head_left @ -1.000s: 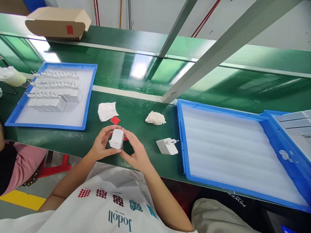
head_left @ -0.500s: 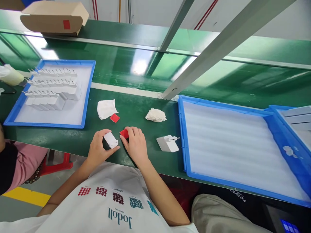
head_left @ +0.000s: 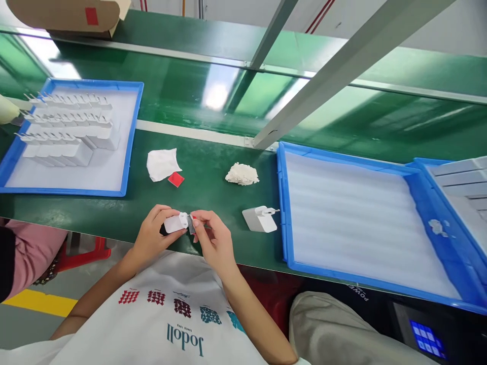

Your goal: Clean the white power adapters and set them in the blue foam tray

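My left hand grips a white charger just above the near edge of the green table. My right hand pinches a small flat piece against the charger's right end; it is too small to name. A second white charger lies on the table to the right, prongs up, untouched. A red square tag lies beside a white cloth further back.
A blue tray on the left holds several rows of white chargers. A large blue tray with a white foam liner sits on the right. A white crumpled wad lies mid-table. A cardboard box stands far left. Another person's pink sleeve is at left.
One second ago both hands held the charger upright. My right hand then reached down to a red tag on the table, and now it is back at the charger's end.
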Motion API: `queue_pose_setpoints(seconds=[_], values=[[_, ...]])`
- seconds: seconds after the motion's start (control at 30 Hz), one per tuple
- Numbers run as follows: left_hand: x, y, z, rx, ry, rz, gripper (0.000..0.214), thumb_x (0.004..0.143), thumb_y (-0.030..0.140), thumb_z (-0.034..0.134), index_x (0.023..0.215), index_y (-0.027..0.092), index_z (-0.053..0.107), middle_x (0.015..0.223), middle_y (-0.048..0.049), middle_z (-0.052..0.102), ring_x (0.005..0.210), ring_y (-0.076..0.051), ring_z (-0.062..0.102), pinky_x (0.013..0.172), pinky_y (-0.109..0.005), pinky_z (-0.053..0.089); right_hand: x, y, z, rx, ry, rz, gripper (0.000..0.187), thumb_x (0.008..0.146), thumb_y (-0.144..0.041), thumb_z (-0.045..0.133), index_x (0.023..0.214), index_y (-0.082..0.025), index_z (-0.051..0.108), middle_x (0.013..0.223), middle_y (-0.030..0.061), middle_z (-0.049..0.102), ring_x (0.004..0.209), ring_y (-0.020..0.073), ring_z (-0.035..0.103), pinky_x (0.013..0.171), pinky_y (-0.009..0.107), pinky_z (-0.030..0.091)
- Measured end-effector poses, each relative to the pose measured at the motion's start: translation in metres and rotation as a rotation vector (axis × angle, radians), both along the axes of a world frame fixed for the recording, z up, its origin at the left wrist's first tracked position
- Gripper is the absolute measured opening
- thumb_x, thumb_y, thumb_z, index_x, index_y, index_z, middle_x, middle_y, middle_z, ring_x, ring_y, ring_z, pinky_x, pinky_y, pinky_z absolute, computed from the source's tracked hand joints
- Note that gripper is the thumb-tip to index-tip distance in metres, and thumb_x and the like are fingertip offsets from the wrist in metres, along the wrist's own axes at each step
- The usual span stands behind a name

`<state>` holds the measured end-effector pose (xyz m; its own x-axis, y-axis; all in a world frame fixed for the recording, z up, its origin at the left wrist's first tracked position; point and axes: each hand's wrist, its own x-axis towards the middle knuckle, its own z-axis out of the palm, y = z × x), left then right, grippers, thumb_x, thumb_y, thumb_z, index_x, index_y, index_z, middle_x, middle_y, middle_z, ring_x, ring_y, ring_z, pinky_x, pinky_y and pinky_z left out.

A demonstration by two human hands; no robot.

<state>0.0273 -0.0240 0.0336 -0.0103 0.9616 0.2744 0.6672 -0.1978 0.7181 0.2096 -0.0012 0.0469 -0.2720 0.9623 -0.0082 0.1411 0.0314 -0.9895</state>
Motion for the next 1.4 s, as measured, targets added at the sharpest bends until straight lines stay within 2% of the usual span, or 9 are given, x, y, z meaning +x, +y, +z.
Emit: queue_pose_setpoints(seconds=[0.23, 0.3, 0.43, 0.53, 0.73, 0.97, 1.1, 1.2, 1.4], values=[[0.011, 0.002, 0.002, -0.088, -0.101, -0.04, 0.019, 0.088, 0.03, 0.067, 0.104, 0.024, 0.062, 0.102, -0.0043, 0.07, 0.091, -0.021, 0.065, 0.078, -0.033, 0.053, 0.001, -0.001, 0.0, 0.184, -0.153, -0.03, 0.02, 0.1, -0.034, 0.051, 0.106, -0.028, 0.07, 0.097, 0.0069, 0.068, 0.086, 0.0196, 0.066, 0.074, 0.035, 0.06], [0.009, 0.003, 0.003, -0.115, -0.11, -0.057, 0.02, 0.087, 0.03, 0.067, 0.106, 0.024, 0.064, 0.104, -0.0045, 0.072, 0.093, -0.022, 0.065, 0.08, -0.034, 0.053, 0.005, 0.001, 0.0, 0.113, -0.093, -0.004, 0.017, 0.098, -0.035, 0.056, 0.105, -0.027, 0.069, 0.097, 0.0061, 0.069, 0.085, 0.0184, 0.066, 0.072, 0.033, 0.06], [0.008, 0.004, 0.002, -0.125, -0.124, -0.076, 0.025, 0.086, 0.029, 0.07, 0.11, 0.025, 0.065, 0.107, -0.0048, 0.073, 0.095, -0.023, 0.066, 0.083, -0.035, 0.053, 0.009, 0.002, 0.0, -0.167, 0.096, 0.038, 0.019, 0.094, -0.041, 0.062, 0.102, -0.024, 0.065, 0.083, 0.0017, 0.066, 0.073, 0.0152, 0.065, 0.067, 0.03, 0.061], [0.007, 0.004, 0.001, -0.122, -0.098, -0.09, 0.027, 0.086, 0.029, 0.07, 0.113, 0.025, 0.065, 0.108, -0.0049, 0.074, 0.097, -0.023, 0.067, 0.084, -0.036, 0.053, 0.005, 0.0, 0.0, -0.25, 0.155, -0.001, 0.019, 0.094, -0.043, 0.06, 0.1, -0.025, 0.063, 0.08, 0.0001, 0.062, 0.071, 0.0148, 0.063, 0.064, 0.029, 0.06], [0.007, 0.006, 0.002, -0.072, -0.064, -0.117, 0.027, 0.088, 0.027, 0.069, 0.115, 0.025, 0.064, 0.108, -0.0053, 0.075, 0.097, -0.023, 0.067, 0.083, -0.035, 0.055, -0.005, -0.008, -0.008, -0.055, 0.004, -0.083, 0.016, 0.099, -0.036, 0.051, 0.099, -0.025, 0.063, 0.092, 0.004, 0.058, 0.073, 0.0149, 0.058, 0.058, 0.028, 0.054], [0.007, 0.009, 0.004, 0.008, -0.05, -0.144, 0.03, 0.087, 0.02, 0.071, 0.116, 0.023, 0.066, 0.104, -0.0052, 0.077, 0.092, -0.02, 0.068, 0.078, -0.031, 0.057, -0.005, -0.003, -0.008, -0.081, 0.082, -0.078, 0.013, 0.099, -0.03, 0.055, 0.091, -0.023, 0.062, 0.081, -0.0003, 0.053, 0.063, 0.011, 0.051, 0.052, 0.025, 0.042], [0.007, 0.011, 0.004, 0.04, -0.043, -0.175, 0.029, 0.087, 0.018, 0.071, 0.115, 0.021, 0.065, 0.1, -0.0053, 0.076, 0.089, -0.019, 0.068, 0.078, -0.03, 0.057, -0.014, 0.014, -0.004, -0.059, 0.076, -0.076, 0.011, 0.097, -0.026, 0.056, 0.09, -0.023, 0.063, 0.08, -0.0009, 0.056, 0.064, 0.0107, 0.052, 0.056, 0.025, 0.041], [0.009, 0.01, 0.006, 0.053, -0.028, -0.142, 0.026, 0.087, 0.017, 0.07, 0.112, 0.021, 0.066, 0.097, -0.0045, 0.076, 0.087, -0.018, 0.067, 0.078, -0.03, 0.057, -0.018, 0.02, -0.004, -0.029, 0.059, -0.094, 0.01, 0.096, -0.026, 0.057, 0.091, -0.023, 0.065, 0.081, -0.0006, 0.058, 0.066, 0.0111, 0.054, 0.058, 0.026, 0.043], [0.011, 0.008, 0.008, 0.033, -0.005, -0.114, 0.028, 0.087, 0.019, 0.072, 0.113, 0.021, 0.066, 0.103, -0.0052, 0.077, 0.09, -0.019, 0.068, 0.079, -0.031, 0.057, -0.001, -0.012, -0.012, -0.095, 0.031, -0.123, 0.014, 0.096, -0.03, 0.059, 0.088, -0.022, 0.067, 0.076, -0.0002, 0.056, 0.059, 0.0102, 0.051, 0.049, 0.024, 0.041]])
